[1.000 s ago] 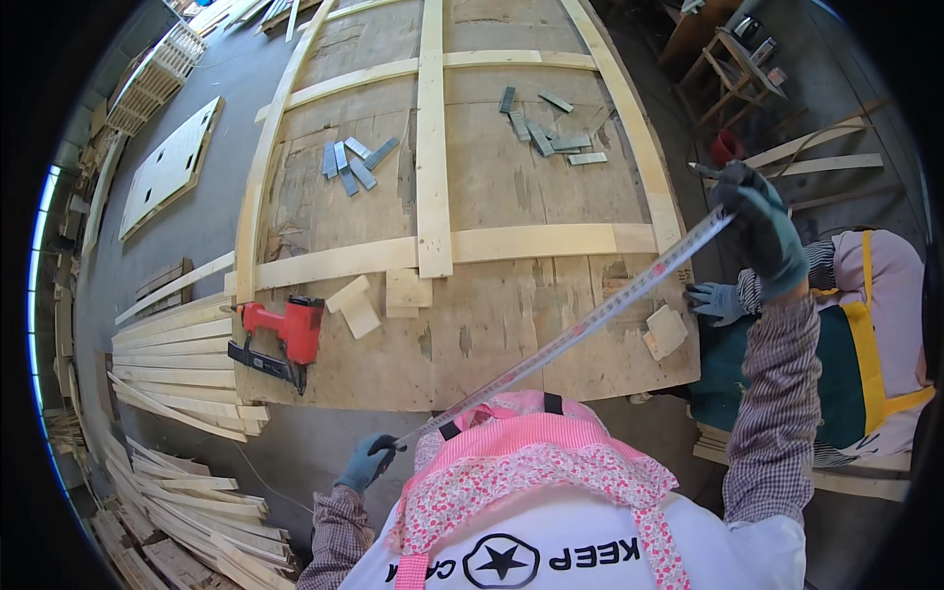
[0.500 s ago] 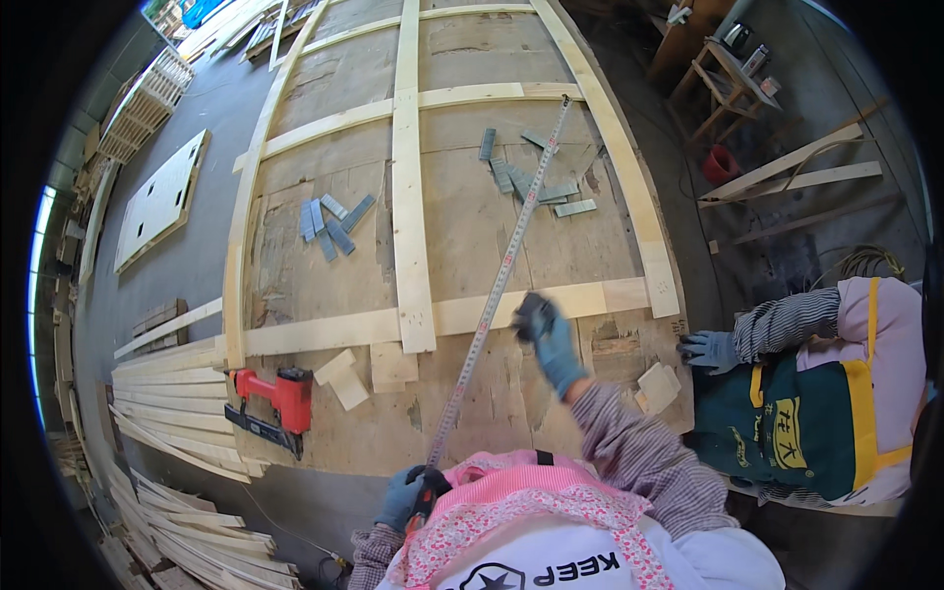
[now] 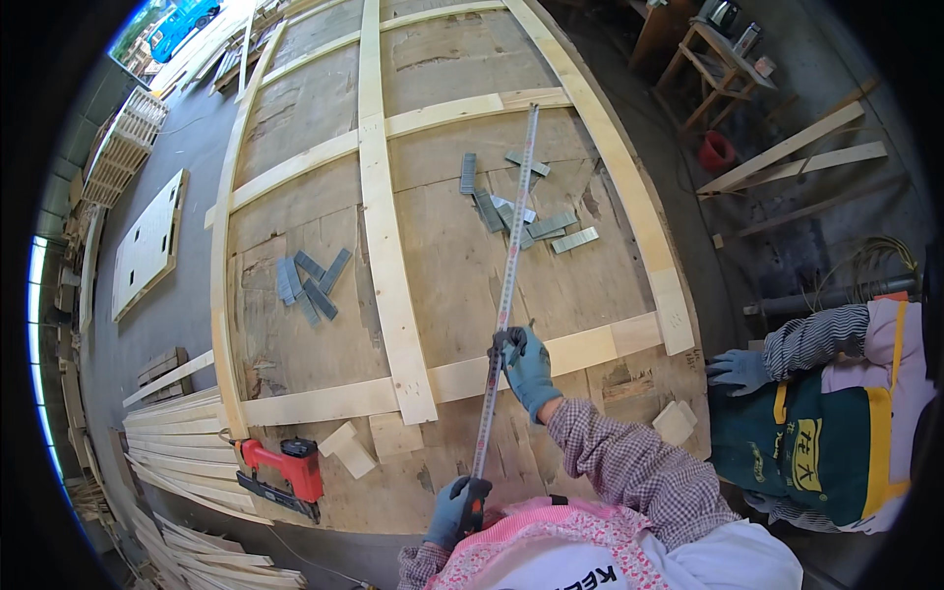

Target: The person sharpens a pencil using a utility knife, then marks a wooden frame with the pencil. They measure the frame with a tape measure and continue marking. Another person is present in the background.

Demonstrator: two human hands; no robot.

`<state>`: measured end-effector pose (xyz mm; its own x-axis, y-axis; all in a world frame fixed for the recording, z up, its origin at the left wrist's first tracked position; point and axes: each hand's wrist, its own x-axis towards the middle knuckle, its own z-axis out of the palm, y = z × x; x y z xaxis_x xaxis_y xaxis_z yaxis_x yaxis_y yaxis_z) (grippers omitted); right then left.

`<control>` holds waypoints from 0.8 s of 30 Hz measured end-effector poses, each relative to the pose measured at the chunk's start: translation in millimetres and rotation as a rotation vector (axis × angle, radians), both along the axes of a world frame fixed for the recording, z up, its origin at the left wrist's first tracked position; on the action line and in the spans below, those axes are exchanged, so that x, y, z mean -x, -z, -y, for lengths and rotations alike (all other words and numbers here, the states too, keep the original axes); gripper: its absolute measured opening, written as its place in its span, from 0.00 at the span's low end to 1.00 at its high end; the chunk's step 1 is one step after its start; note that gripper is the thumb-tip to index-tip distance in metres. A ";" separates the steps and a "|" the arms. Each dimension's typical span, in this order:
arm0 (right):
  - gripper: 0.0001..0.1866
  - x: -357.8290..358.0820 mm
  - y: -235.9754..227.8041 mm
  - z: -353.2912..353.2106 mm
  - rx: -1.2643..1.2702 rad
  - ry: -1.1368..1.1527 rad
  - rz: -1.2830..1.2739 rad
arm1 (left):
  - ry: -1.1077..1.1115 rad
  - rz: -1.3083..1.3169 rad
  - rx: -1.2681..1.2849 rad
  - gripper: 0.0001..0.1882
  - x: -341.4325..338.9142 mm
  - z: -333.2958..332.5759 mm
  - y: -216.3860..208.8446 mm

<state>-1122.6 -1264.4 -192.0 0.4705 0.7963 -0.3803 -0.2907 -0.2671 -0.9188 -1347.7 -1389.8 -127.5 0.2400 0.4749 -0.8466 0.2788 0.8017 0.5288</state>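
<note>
My left hand [image 3: 452, 513], in a blue work glove with dark fingers, is closed around the case of a tape measure [image 3: 474, 503] at the table's near edge. From there the extended blade [image 3: 512, 256] slants away across the wooden frame [image 3: 385, 226], its far end over a crosspiece. My right hand [image 3: 529, 372], gloved alike, pinches the blade near the frame's near crosspiece. A thin dark stick-like tip [image 3: 532, 323] pokes up beside its fingers; I cannot tell what it is. Strips of staples [image 3: 487, 209] lie under and beside the blade, with more strips [image 3: 313, 285] in the left bay.
A red nail gun [image 3: 285, 470] lies at the table's near left, beside wood offcuts [image 3: 348, 450]. Long wooden slats [image 3: 182, 457] are stacked at left. At right a co-worker's gloved hand [image 3: 737, 370] rests by the table edge. A stool [image 3: 716, 61] and red bucket [image 3: 717, 151] stand beyond.
My right hand, blurred and apart from the blade before, has come left onto it. The tape's far end stays by the far crosspiece. The whole view has shifted slightly.
</note>
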 end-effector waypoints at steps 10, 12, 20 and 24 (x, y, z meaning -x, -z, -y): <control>0.14 -120.2 21.0 -131.2 0.361 -0.013 0.853 | -0.075 -0.210 -0.032 0.11 99.8 47.0 30.7; 0.17 -122.4 26.5 -137.9 0.382 -0.036 0.753 | 0.056 -0.315 -0.189 0.12 92.7 44.7 40.0; 0.29 -108.0 28.4 -131.0 0.512 -0.219 0.771 | 0.100 -0.417 -0.234 0.12 54.0 27.6 47.6; 0.23 -107.9 40.7 -68.9 0.170 -0.108 0.977 | 0.023 -0.398 -0.149 0.12 73.1 36.4 102.8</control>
<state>-1014.7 -1195.5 -232.7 0.5659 0.8242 0.0218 0.6059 -0.3979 -0.6889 -1420.8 -1426.2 -230.3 -0.0799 0.5975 -0.7979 0.5017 0.7158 0.4857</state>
